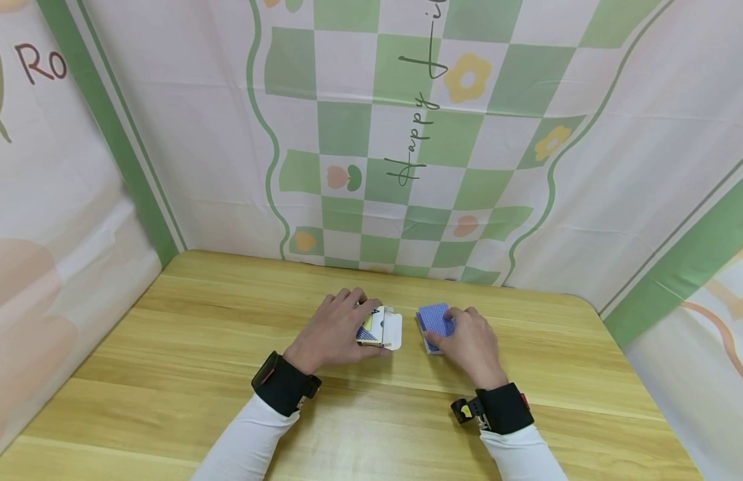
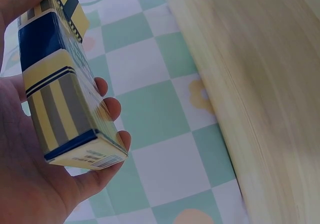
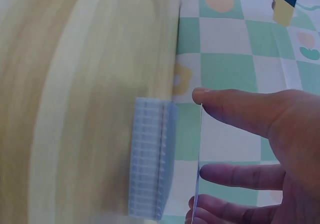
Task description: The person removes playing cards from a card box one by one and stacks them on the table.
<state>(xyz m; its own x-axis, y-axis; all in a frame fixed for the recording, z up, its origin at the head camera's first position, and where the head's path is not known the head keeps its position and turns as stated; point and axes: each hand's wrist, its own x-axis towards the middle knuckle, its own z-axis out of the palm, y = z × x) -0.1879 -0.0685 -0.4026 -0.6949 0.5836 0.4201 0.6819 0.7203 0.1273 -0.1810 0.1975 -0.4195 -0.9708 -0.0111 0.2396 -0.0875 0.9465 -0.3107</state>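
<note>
Your left hand [image 1: 335,331] has its fingers curled round the card box [image 2: 62,101], whose white flap [image 1: 393,331] stands out toward three o'clock. From that box, at three o'clock and well apart from it, a blue-backed card stack [image 3: 145,159] lies on the wooden bench [image 1: 167,374]. Your right hand [image 1: 475,342], reaching in from about four o'clock, holds a thin playing card [image 1: 434,319] just over that stack, thumb and fingers spread wide across its edges. Beyond the bench, at twelve o'clock, hangs a green-and-white checked cloth [image 1: 419,180].
</note>
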